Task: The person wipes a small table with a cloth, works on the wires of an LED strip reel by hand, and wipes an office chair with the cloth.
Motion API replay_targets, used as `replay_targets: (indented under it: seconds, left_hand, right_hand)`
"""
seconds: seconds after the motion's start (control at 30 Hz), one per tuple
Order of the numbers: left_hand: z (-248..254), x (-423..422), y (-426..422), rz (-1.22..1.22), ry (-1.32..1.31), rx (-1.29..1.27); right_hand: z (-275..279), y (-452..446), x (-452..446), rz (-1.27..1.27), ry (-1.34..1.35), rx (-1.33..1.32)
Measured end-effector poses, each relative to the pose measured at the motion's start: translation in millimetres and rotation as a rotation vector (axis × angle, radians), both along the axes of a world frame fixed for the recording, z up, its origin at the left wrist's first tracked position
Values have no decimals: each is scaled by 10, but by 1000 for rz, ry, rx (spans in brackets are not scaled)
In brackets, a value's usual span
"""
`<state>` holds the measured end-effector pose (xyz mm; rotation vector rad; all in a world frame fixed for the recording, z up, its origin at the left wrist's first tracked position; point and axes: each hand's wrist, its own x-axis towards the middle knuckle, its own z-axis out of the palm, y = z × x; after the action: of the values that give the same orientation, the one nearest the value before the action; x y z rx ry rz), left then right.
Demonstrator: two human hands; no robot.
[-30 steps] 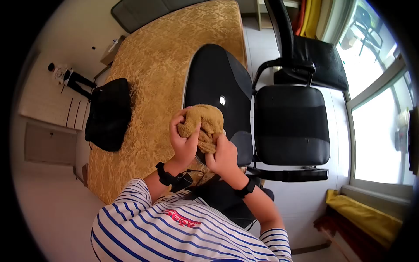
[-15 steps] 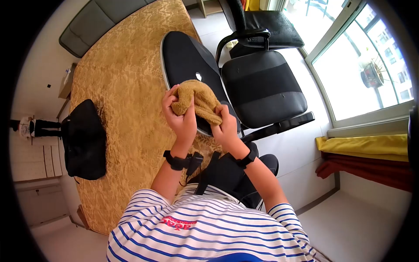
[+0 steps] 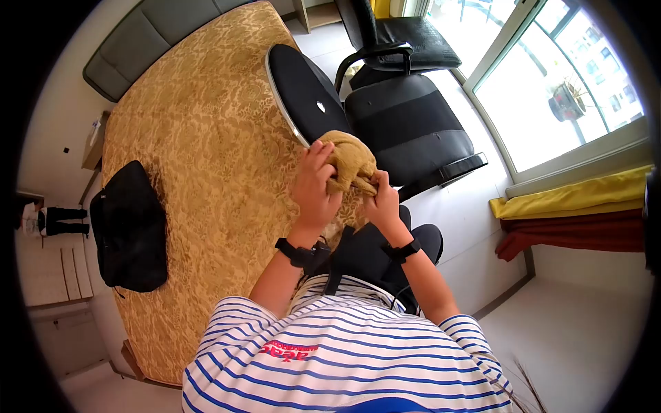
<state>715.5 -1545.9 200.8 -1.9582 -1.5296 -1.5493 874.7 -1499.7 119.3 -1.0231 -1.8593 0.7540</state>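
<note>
A bunched, fuzzy brown cloth (image 3: 354, 157) is held in front of me between both hands. My left hand (image 3: 315, 189) is closed on its left side, fingers bent over the top edge. At the lower right corner, my right hand (image 3: 383, 212) pinches it between thumb and fingers. Just beyond the cloth is a black oval board (image 3: 303, 86) with a silver rim and a small white mark. The cloth overlaps its near end from my view; whether they touch, I cannot tell.
A bed with a gold patterned cover (image 3: 206, 138) lies under and left of the board. A black bag (image 3: 129, 230) rests on its left side. Black chairs (image 3: 410, 113) stand at right, near a window (image 3: 564, 89) and yellow curtain (image 3: 571, 199). Another person (image 3: 58, 221) stands far left.
Both hands and the cloth have shifted right in view and a little closer to me. The cloth is now folded into a more compact bundle. The camera view has turned slightly.
</note>
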Motion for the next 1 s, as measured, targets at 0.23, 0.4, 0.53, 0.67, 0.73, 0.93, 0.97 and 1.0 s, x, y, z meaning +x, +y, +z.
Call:
replay_targets:
  seconds: [0.23,0.4,0.53,0.67,0.73,0.93,0.97,1.0]
  left_hand:
    - [-127,158,-287,-109,180,-61]
    - [-746,39,-596,-302,-96,-376]
    - [-896,-242,-785,-37,-470,-660]
    - [-164,-446,-478,-86,-508,-30]
    - [23,-440,-213,-128,-789,80]
    - [204,-230,310,-87,-1120,-180]
    - [213,-203,311,-70,-1092,-135]
    - [170,-197,299,-102,-1139,-142]
  right_hand:
    - [-318,-320,184,-52,-239,-158]
    - [-383,-326,487,64,-526,-315]
    - [42,-205,599,36,-434,-265]
    - [938,-29,234,33,-176,184]
    - [1059,46,2,94,-46,164]
    - [917,-74,-565,160,28,258]
    - [830,-27,-561,179,69,255]
    - [741,-1,-556,175,67,253]
